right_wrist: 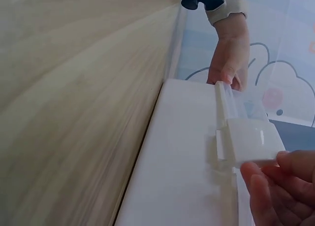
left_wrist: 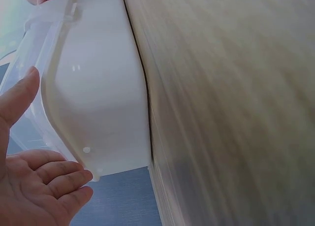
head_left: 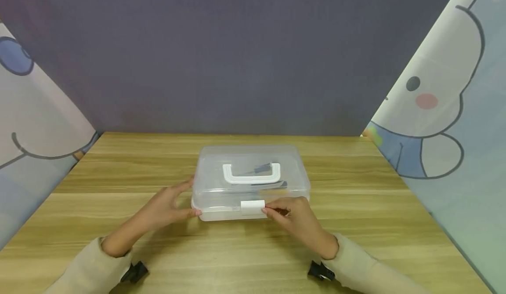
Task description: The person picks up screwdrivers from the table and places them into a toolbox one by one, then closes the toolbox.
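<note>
A clear plastic storage box [head_left: 221,188] with a white carry handle [head_left: 253,179] and a white front latch [head_left: 252,207] sits on the wooden table, its lid down. My right hand [head_left: 298,219] pinches the latch's right edge between thumb and finger; the right wrist view shows the latch [right_wrist: 253,140] lying against the lid's rim. At the box's left end is my left hand [head_left: 166,206], thumb at the front corner and fingers along the side. In the left wrist view, the fingers [left_wrist: 59,177] rest fairly straight against the corner of the box's white base [left_wrist: 103,88].
Through the lid show a few thin items, some dark and one orange-yellow. The wooden table [head_left: 221,259] extends around the box. A dark grey panel [head_left: 237,56] stands behind it, with cartoon-printed sheets [head_left: 435,87] at both sides.
</note>
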`<state>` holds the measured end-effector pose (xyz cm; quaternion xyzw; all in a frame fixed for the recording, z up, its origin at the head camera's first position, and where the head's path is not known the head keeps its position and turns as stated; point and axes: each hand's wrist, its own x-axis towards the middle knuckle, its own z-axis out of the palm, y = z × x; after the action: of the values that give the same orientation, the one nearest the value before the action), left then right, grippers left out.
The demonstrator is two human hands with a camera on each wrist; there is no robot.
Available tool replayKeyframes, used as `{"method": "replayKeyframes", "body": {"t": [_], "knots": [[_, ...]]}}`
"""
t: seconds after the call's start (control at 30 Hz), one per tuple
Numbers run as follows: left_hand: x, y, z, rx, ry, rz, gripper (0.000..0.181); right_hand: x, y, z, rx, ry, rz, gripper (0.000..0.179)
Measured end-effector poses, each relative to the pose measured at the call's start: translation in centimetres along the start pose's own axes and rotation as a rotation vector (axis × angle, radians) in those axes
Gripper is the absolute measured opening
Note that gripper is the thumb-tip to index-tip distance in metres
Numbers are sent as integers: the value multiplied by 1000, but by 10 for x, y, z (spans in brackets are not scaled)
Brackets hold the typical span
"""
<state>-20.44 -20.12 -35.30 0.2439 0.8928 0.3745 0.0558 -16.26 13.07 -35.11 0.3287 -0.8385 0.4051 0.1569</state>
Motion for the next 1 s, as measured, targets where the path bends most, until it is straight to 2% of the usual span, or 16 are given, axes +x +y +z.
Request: {"method": "replayKeyframes", "body": {"t": [0.13, 0.33, 0.77, 1.0], "knots": [[2, 1, 0, 7, 3, 2, 93, 2, -2, -1, 19, -22, 101, 6], [2, 0, 0, 20, 9, 1, 93, 6, -5, -1, 56, -52, 181, 11], [4, -1, -3, 34, 17, 35, 92, 9, -9, -1, 35, -53, 174, 15], [1, -1, 0, 23, 18, 16, 93, 7, -10, -1, 42, -104, 210, 23]]}}
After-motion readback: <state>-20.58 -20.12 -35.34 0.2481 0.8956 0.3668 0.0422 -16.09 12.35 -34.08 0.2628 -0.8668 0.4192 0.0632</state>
